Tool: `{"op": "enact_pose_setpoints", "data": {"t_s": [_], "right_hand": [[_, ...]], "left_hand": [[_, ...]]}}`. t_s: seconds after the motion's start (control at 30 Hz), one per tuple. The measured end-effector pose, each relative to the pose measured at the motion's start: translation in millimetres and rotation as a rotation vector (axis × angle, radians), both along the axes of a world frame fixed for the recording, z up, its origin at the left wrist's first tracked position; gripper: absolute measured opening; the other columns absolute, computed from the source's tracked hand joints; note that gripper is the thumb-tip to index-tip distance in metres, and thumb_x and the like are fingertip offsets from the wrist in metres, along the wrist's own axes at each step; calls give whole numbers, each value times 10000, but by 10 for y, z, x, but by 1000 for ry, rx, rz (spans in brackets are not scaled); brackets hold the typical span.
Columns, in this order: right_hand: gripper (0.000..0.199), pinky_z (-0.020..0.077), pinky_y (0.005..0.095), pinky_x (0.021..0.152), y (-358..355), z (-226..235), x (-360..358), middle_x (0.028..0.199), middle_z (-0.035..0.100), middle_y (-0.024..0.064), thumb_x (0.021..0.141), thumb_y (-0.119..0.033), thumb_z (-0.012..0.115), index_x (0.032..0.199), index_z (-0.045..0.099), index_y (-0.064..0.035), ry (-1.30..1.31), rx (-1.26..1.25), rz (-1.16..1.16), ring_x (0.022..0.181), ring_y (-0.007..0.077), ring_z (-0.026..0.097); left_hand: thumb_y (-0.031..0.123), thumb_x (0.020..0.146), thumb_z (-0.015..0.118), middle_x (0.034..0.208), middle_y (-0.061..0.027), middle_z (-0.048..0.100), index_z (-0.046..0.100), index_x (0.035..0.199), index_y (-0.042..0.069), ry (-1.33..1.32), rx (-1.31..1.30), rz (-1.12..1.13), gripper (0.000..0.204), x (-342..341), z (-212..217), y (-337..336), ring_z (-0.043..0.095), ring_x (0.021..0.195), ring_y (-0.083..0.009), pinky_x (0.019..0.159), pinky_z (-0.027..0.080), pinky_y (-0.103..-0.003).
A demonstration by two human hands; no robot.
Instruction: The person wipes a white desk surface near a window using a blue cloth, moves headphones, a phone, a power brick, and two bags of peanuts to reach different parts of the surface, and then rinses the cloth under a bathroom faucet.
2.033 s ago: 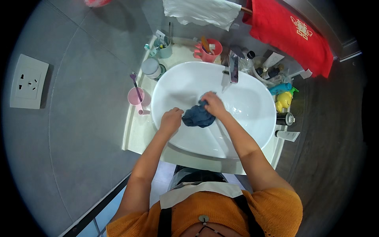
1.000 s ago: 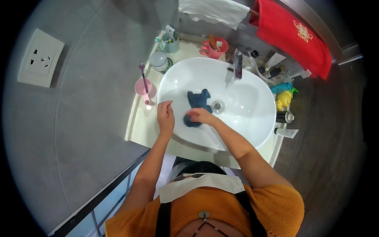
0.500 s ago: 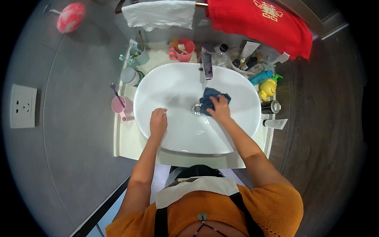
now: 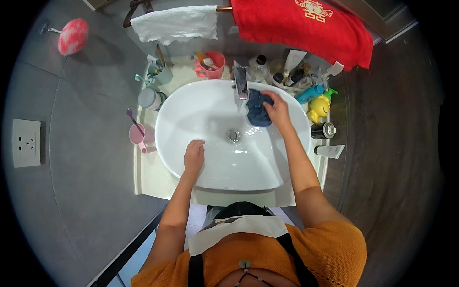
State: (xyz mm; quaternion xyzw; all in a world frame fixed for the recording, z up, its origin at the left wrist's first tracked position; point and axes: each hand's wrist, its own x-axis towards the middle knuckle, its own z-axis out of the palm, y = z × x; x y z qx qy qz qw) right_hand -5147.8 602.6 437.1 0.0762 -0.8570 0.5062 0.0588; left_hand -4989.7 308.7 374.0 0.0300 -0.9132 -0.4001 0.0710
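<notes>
My right hand [image 4: 278, 111] grips a crumpled dark blue cloth [image 4: 258, 113] by its right edge. The cloth lies against the inner wall of the white washbasin [image 4: 179, 103], just right of the tap [image 4: 240, 82]. My left hand [image 4: 194, 157] hovers over or rests on the basin's front left part, which of the two I cannot tell. Its fingers are curled together, and nothing shows in them. Wet glints lie on the basin around the round metal drain [image 4: 233, 136].
Left of the basin stand a pink cup [image 4: 137, 135], a lidded jar [image 4: 149, 99] and a toothbrush cup [image 4: 164, 75]. A coral cup [image 4: 216, 62] is behind. Bottles, a yellow pump bottle [image 4: 319, 109], a black can [image 4: 323, 130] and a white tube [image 4: 330, 151] line the right. Towels [image 4: 174, 24] hang above.
My right hand has moved the cloth from beside the drain up toward the tap and the back right wall. My left hand stays in nearly the same place. The whole view has shifted slightly.
</notes>
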Motion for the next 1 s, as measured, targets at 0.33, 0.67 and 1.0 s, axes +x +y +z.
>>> {"op": "enact_pose_setpoints", "data": {"t_s": [0.33,0.67,1.0], "right_hand": [[331,458,397,873,-573,18,-830,1050,612,149,762,31,525,1046,646,-89,165,118,-4,970,334,578],[339,440,389,916,-639,226,-505,1028,654,80,749,41,542,1007,686,-125,250,279,391,1043,288,546],[345,498,402,808,51,-214,266,1012,657,116,775,24,521,1063,655,-111,141,455,311,917,319,619]], "left_hand": [[-2,828,531,968,-122,609,607,947,37,-26,124,4,146,-45,-38,136,582,924,-298,801,474,-375],[45,851,523,952,-124,608,615,942,32,-71,155,-8,130,-46,-165,298,581,918,-299,808,470,-372],[39,861,519,931,-126,608,619,951,36,-108,133,-14,134,45,-254,216,606,853,-280,758,488,-352]]}}
